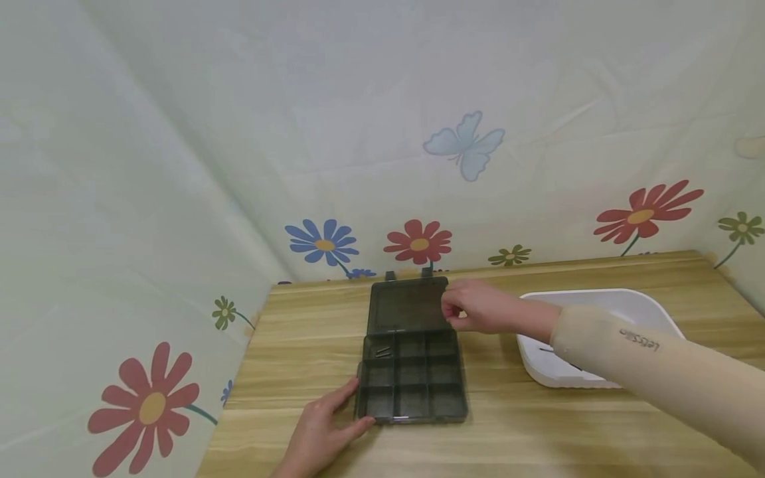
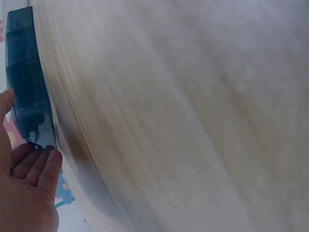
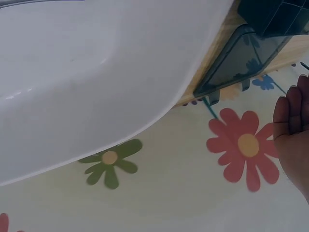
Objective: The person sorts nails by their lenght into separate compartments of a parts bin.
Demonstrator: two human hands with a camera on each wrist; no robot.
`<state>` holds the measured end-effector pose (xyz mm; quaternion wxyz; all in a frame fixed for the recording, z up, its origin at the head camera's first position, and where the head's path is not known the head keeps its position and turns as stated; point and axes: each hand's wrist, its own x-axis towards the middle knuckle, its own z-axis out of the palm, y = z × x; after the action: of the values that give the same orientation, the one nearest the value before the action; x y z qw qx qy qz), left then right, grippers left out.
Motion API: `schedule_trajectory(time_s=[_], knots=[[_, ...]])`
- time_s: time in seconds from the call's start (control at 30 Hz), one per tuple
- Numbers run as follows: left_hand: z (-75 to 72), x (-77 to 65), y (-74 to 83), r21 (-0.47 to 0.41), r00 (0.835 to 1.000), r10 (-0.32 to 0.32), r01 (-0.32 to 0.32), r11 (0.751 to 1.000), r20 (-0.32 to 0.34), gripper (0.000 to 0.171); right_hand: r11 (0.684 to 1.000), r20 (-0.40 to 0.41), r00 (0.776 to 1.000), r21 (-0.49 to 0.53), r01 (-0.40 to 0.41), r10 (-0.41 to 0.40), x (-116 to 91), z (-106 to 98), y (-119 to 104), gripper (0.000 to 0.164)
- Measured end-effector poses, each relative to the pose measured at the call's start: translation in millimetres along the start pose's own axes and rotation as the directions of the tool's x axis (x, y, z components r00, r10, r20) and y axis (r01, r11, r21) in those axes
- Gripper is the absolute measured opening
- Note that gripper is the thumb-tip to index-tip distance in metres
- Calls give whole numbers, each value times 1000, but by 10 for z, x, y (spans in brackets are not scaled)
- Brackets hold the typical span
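Flower-printed sheeting backed a wood-grain surface where a dark, translucent compartment box lay with its lid folded back toward 12 o'clock. A person's left hand spread wide at the box's 8 o'clock corner, thumb and forefinger touching its edges; the right hand, at 2 o'clock, appeared to pinch a dark slender piece. Small metallic pins lay in the 10 o'clock compartment; a white tray sat at 3 o'clock. Seemingly thin, stiff plastic, the box looked light and liable to skid, best held by its outer walls at 9 and 3 o'clock rather than the flimsier-looking lid.
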<state>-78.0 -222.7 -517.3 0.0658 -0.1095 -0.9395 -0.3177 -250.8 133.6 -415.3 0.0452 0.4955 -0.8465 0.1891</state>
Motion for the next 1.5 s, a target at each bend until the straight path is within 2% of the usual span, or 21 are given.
schedule_trajectory(time_s=[0.23,0.57,0.9,1.13,1.33,1.5], knots=[[15,5,-9,-3,1000,17,-17,1000,-10,72,1000,55,998,5,-4,4,192,184,-61,14],[26,5,-20,7,1000,15,-15,1000,-15,72,1000,74,997,25,2,-3,365,415,-178,16],[18,1,11,30,1000,-7,7,1000,-3,73,994,94,993,79,-76,69,456,578,-234,16],[6,2,18,11,1000,-11,11,1000,-7,72,995,100,991,39,-95,90,491,643,-226,19],[9,7,6,4,1000,8,-8,1000,-25,71,992,134,983,-27,-122,125,500,662,-215,22],[21,-1,-13,15,999,33,-32,999,-36,71,992,142,982,-37,-123,127,504,671,-219,21]])
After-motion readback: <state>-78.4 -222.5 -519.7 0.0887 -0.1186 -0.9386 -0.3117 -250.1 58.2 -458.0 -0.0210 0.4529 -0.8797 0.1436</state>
